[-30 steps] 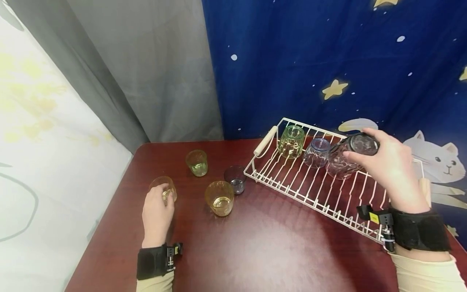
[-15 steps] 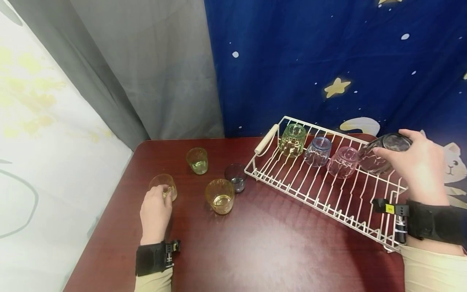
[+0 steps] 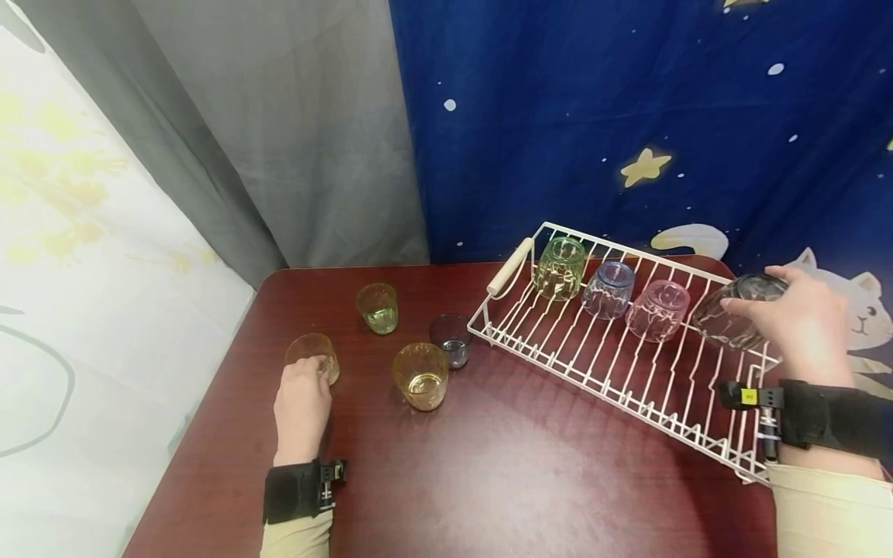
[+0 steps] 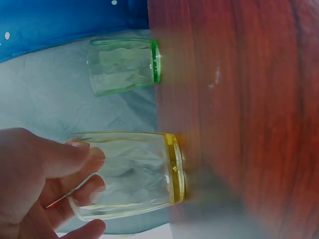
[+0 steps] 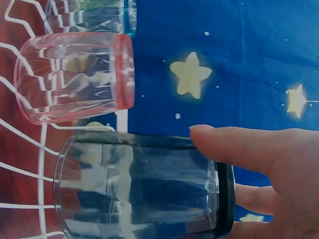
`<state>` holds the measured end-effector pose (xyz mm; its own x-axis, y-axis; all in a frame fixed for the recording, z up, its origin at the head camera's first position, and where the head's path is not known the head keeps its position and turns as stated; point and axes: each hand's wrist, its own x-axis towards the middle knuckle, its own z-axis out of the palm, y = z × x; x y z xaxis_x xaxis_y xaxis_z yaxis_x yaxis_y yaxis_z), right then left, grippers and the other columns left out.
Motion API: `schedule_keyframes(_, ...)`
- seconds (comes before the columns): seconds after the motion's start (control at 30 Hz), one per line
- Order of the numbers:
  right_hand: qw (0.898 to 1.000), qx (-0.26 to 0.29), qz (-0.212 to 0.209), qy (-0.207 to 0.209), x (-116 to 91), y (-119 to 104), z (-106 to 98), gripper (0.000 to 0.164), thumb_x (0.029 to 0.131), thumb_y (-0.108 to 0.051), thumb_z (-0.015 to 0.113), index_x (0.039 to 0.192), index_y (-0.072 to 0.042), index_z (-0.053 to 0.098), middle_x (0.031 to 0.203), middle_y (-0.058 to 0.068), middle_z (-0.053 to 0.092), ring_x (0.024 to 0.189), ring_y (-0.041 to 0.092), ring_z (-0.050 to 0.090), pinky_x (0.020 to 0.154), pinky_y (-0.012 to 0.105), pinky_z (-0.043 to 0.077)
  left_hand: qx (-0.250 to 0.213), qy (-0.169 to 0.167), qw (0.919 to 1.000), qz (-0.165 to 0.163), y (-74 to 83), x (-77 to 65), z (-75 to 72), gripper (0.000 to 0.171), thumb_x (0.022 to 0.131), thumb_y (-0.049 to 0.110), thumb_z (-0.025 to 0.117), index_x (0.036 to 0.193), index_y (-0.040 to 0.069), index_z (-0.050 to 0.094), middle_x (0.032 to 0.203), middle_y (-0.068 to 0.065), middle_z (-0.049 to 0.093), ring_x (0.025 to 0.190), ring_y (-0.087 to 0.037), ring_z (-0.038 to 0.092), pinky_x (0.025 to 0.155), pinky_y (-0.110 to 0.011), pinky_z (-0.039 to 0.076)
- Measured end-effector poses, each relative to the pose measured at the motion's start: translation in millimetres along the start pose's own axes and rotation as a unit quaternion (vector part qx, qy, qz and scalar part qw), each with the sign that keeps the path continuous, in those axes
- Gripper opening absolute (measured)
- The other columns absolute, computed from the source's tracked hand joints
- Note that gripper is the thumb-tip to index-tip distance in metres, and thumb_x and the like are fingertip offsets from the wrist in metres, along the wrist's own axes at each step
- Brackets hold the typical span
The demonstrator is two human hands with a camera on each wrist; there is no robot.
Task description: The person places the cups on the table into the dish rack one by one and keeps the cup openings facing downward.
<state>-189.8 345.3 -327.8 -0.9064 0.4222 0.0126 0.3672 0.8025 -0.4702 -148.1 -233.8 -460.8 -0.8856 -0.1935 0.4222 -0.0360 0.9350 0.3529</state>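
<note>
With thumb and fingers, my right hand grips a dark grey glass near its base. The glass is upside down over the right part of the white wire rack; in the right wrist view its rim is close to the wires, and contact is hard to tell. Beside it on the rack stands an upturned pink glass. At the table's left, my left hand pinches the rim of a yellow-tinted glass standing upright on the tabletop. A green glass stands beyond it.
Upturned green and blue glasses sit on the rack's left half. Another yellow glass and a small dark glass stand upright mid-table. Behind the table hang grey and blue curtains.
My right hand has carried the grey glass rightward from in front of the pink glass, then slightly downward. The left hand has stayed at the yellow glass.
</note>
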Motion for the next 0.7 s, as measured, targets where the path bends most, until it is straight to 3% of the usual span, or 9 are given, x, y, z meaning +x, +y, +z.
schedule_keyframes(0.13,1.0,-0.006,0.014,-0.02,1,3,4,0.085,0.09,-0.04,0.062,0.151,0.002,0.022,0.137,0.042,0.034,0.124,0.062,0.024,0.092,0.072,0.033,0.01,0.001,0.9999,0.006,-1.5,0.7,2.8,0.023,0.088,-0.004,0.057,0.109,-0.002,0.066,0.101,-0.021,0.068,0.103,-0.038,0.058,0.08,-0.052,0.053)
schedule_keyframes(0.37,0.998,-0.027,-0.019,-0.045,9,10,10,0.083,0.087,-0.034,0.066,0.146,0.009,0.027,0.135,0.044,0.035,0.121,0.063,0.028,0.095,0.07,0.031,0.006,0.036,0.9992,0.017,-2.9,0.7,5.3,0.018,0.086,-0.004,0.058,0.101,-0.002,0.068,0.094,-0.02,0.069,0.096,-0.039,0.059,0.079,-0.052,0.052)
schedule_keyframes(0.57,0.997,-0.033,-0.011,-0.072,8,11,14,0.09,0.083,-0.043,0.069,0.149,0.002,0.026,0.137,0.042,0.035,0.119,0.059,0.034,0.082,0.069,0.039,0.006,0.025,0.9996,-0.016,-2.0,0.1,3.9,0.016,0.086,0.001,0.063,0.102,0.002,0.068,0.096,-0.018,0.069,0.098,-0.037,0.059,0.074,-0.056,0.052)
schedule_keyframes(0.7,0.995,-0.044,0.007,-0.084,6,10,14,0.095,0.083,-0.046,0.069,0.151,-0.002,0.022,0.14,0.041,0.032,0.123,0.059,0.032,0.082,0.07,0.04,0.003,0.02,0.9995,-0.024,-1.6,-0.4,2.8,0.016,0.086,0.001,0.063,0.101,0.003,0.068,0.095,-0.017,0.069,0.098,-0.036,0.059,0.072,-0.057,0.053)
